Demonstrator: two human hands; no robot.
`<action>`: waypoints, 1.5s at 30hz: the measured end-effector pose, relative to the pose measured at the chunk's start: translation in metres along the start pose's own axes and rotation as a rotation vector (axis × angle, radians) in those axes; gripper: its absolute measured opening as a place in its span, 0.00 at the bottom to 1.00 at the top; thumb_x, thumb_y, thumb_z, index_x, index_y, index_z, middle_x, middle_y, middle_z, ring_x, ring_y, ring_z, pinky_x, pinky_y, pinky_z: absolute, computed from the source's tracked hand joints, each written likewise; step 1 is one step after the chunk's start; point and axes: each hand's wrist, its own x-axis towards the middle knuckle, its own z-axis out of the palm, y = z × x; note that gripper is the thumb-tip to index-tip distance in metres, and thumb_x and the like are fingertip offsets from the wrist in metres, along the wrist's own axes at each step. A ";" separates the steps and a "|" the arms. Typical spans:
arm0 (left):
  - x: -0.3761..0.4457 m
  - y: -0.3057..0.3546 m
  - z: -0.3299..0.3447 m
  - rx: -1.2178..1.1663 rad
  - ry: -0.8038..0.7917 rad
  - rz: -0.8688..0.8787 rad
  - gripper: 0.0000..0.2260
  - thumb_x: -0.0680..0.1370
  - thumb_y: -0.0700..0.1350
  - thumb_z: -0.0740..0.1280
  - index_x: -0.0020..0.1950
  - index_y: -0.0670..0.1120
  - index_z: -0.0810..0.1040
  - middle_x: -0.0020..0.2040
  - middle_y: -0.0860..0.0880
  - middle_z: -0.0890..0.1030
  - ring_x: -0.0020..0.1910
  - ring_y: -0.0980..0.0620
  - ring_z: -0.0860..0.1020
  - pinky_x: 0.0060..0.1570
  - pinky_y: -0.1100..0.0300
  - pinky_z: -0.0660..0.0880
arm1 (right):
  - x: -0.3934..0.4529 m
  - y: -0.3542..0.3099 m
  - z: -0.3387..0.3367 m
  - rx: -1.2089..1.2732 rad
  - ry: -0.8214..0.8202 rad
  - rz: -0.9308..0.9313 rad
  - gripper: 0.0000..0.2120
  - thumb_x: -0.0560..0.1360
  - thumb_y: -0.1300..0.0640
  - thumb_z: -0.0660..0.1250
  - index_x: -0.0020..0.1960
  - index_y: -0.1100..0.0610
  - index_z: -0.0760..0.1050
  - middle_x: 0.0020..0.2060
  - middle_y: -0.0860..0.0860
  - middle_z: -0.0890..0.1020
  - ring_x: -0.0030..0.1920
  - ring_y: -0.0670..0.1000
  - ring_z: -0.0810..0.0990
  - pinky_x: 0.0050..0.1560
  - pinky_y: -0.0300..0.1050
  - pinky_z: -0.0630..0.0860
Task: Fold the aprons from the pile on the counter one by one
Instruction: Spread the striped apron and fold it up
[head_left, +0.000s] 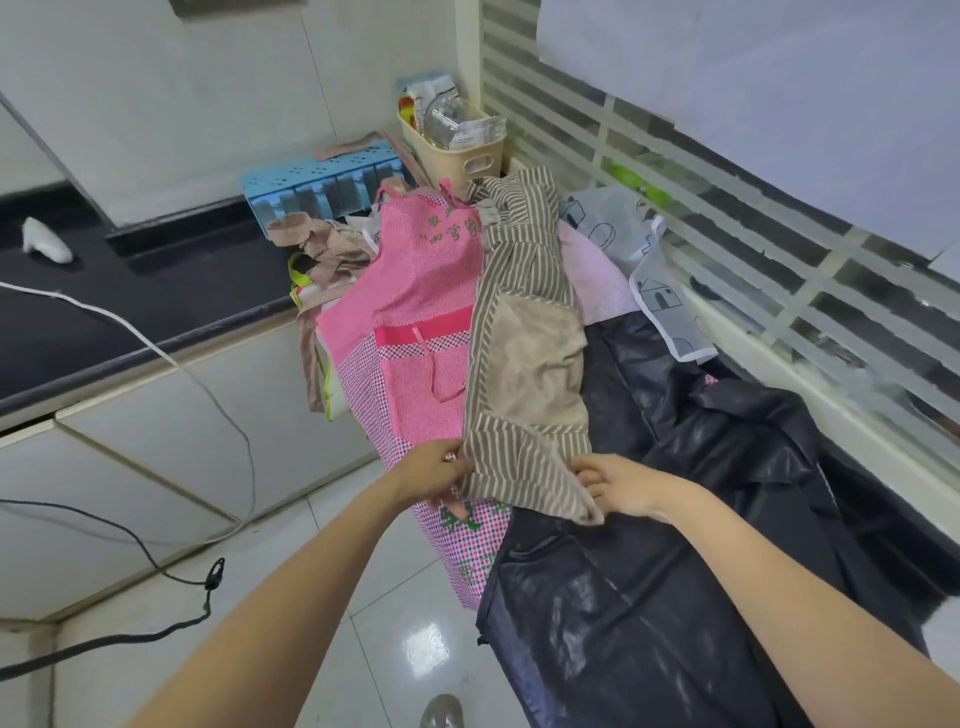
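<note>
Lengthwise down the pile, from about twelve o'clock toward six, lies the striped apron (524, 332), brown and white with a plain tan pocket panel at its middle. Its near hem is held at both corners: the left hand (441, 470) pinches the hem's left corner, and the right hand (621, 486) has its fingers curled round the right corner, which droops over a dark glossy apron (675, 571).

At nine o'clock of the striped one, partly under it, spreads a pink checked apron (410, 332) with green lettering. At two o'clock sit a pale pink cloth (597, 275) and a translucent apron printed with little houses (660, 296). Past the pile at twelve stands a cream basket (457, 156), with a blue rack (317, 187) at eleven.

Lifting now could go badly, I judge. The upper straps look bunched among the other aprons, so a pull may drag the pink one off the counter's edge, where it already overhangs. The slippery dark fabric could slide floorward too.
</note>
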 end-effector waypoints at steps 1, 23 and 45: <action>-0.001 0.004 -0.004 -0.058 0.054 -0.008 0.04 0.81 0.42 0.58 0.51 0.44 0.71 0.45 0.44 0.78 0.25 0.55 0.80 0.20 0.66 0.68 | 0.001 0.001 -0.004 -0.005 0.092 -0.023 0.23 0.71 0.79 0.57 0.56 0.56 0.72 0.43 0.53 0.77 0.41 0.45 0.76 0.36 0.30 0.70; -0.005 -0.004 0.008 0.603 0.598 0.277 0.13 0.79 0.52 0.56 0.42 0.44 0.70 0.34 0.48 0.75 0.31 0.49 0.73 0.28 0.62 0.66 | 0.025 0.010 0.027 -0.115 0.649 0.161 0.22 0.81 0.51 0.54 0.31 0.57 0.62 0.31 0.52 0.70 0.35 0.53 0.72 0.38 0.45 0.68; 0.027 -0.009 -0.008 0.003 -0.036 0.168 0.36 0.63 0.57 0.73 0.68 0.51 0.66 0.60 0.52 0.74 0.57 0.54 0.74 0.57 0.61 0.70 | 0.011 0.008 0.000 -0.064 0.533 -0.171 0.12 0.77 0.64 0.64 0.58 0.59 0.79 0.51 0.52 0.82 0.54 0.50 0.79 0.55 0.41 0.72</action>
